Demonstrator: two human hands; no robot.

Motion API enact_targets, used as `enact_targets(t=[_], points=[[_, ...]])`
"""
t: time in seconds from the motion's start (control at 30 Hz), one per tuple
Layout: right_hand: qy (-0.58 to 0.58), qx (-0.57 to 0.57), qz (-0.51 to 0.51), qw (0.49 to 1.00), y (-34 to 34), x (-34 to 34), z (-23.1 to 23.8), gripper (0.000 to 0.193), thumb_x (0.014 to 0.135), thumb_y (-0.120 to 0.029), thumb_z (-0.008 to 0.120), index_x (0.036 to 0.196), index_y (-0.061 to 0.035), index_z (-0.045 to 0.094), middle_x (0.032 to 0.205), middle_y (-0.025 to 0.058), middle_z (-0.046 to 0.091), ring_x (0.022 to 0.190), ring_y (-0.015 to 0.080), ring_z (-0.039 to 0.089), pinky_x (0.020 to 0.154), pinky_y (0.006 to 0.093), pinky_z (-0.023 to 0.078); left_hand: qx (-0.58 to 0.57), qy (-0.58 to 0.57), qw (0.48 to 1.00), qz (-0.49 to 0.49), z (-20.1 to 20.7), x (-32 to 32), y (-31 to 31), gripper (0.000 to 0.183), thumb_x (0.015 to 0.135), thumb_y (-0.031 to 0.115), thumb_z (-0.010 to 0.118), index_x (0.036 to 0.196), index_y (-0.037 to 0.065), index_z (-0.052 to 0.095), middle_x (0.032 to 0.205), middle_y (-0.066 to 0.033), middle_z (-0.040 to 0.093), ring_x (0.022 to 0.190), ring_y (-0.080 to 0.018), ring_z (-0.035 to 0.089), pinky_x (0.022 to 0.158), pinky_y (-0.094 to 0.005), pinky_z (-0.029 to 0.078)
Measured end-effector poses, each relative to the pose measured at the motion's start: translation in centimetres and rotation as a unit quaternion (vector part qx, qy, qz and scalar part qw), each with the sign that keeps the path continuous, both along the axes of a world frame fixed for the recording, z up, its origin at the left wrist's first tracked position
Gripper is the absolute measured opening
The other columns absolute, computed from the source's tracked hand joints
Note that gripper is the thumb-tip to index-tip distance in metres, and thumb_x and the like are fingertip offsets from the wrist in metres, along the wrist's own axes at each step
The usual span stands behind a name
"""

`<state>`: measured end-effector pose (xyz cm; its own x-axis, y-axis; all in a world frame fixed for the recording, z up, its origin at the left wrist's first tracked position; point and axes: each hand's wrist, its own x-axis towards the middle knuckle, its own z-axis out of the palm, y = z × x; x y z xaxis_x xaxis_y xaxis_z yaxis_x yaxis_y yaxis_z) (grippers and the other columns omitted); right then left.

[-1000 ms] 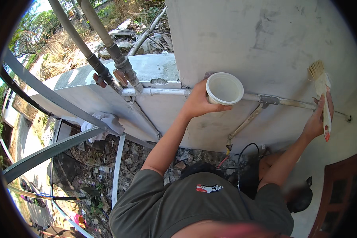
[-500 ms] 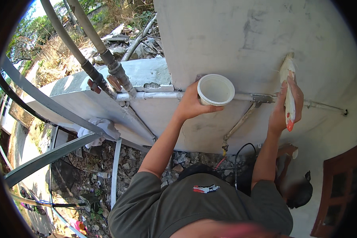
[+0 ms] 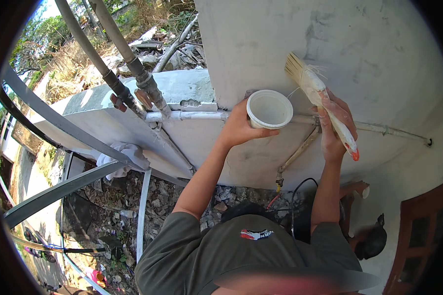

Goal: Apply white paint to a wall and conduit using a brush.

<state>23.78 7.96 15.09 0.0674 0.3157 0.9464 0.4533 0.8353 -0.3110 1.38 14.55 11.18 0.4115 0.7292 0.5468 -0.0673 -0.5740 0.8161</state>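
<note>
Outdoors, pale plastered wall [image 3: 369, 64] w/ a horizontal white pipe [image 3: 192, 116] along it, rubble on the ground below. My left hand [image 3: 238, 127] has fingers wrapped round a white cup [image 3: 269, 109], held up just in front of the pipe. My right hand [image 3: 335, 129] is fisted on a paintbrush [image 3: 320, 101], bristles up, close to the wall, just right of the cup. Grey rag [image 3: 123, 156] lies well to the left.

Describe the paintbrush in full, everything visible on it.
The paintbrush is long and flat, coated nearly all over in white paint, with pale splayed bristles at the top and a red-orange tip at the handle's end. It points up and to the left, bristles close to the white wall; contact is unclear. The right hand wraps its middle, beside the white cup.
</note>
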Motion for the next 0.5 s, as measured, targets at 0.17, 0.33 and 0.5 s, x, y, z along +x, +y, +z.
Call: enact_targets(t=[0.17, 0.33, 0.5], points=[[0.194, -0.114, -0.002, 0.974, -0.3, 7.9, -1.3, 0.027, 0.096, -0.006, 0.061, 0.120, 0.0058, 0.060, 0.122, 0.0204, 0.063, 0.099, 0.0265, 0.067, 0.077, 0.0362, 0.061, 0.000, 0.004, 1.000, 0.003, 0.2, 0.2, -0.1, 0.071, 0.062, 0.026, 0.090, 0.121, 0.000, 0.061, 0.115, -0.0117, 0.068, 0.107, -0.0222, 0.064, 0.094, -0.0361, 0.049], [0.233, -0.065, -0.080, 0.967, -2.5, 14.1, -0.5, 0.034, 0.097, -0.013, 0.063, 0.122, 0.0100, 0.059, 0.121, 0.0203, 0.064, 0.100, 0.0263, 0.066, 0.074, 0.0342, 0.060, 0.004, -0.003, 1.000, 0.002, 0.1, 0.1, -0.1, 0.070, 0.062, 0.026, 0.090, 0.121, 0.001, 0.061, 0.115, -0.0114, 0.068, 0.107, -0.0225, 0.064, 0.094, -0.0361, 0.049], [0.222, -0.001, -0.313, 0.924, -5.4, 16.5, 1.0, 0.032, 0.098, -0.013, 0.061, 0.120, 0.0111, 0.059, 0.122, 0.0196, 0.064, 0.100, 0.0249, 0.067, 0.078, 0.0339, 0.062, 0.009, -0.006, 1.000, -0.004, 0.1, 0.4, 0.1, 0.070, 0.062, 0.026, 0.090, 0.120, 0.001, 0.062, 0.114, -0.0113, 0.068, 0.106, -0.0225, 0.064, 0.094, -0.0363, 0.049]])
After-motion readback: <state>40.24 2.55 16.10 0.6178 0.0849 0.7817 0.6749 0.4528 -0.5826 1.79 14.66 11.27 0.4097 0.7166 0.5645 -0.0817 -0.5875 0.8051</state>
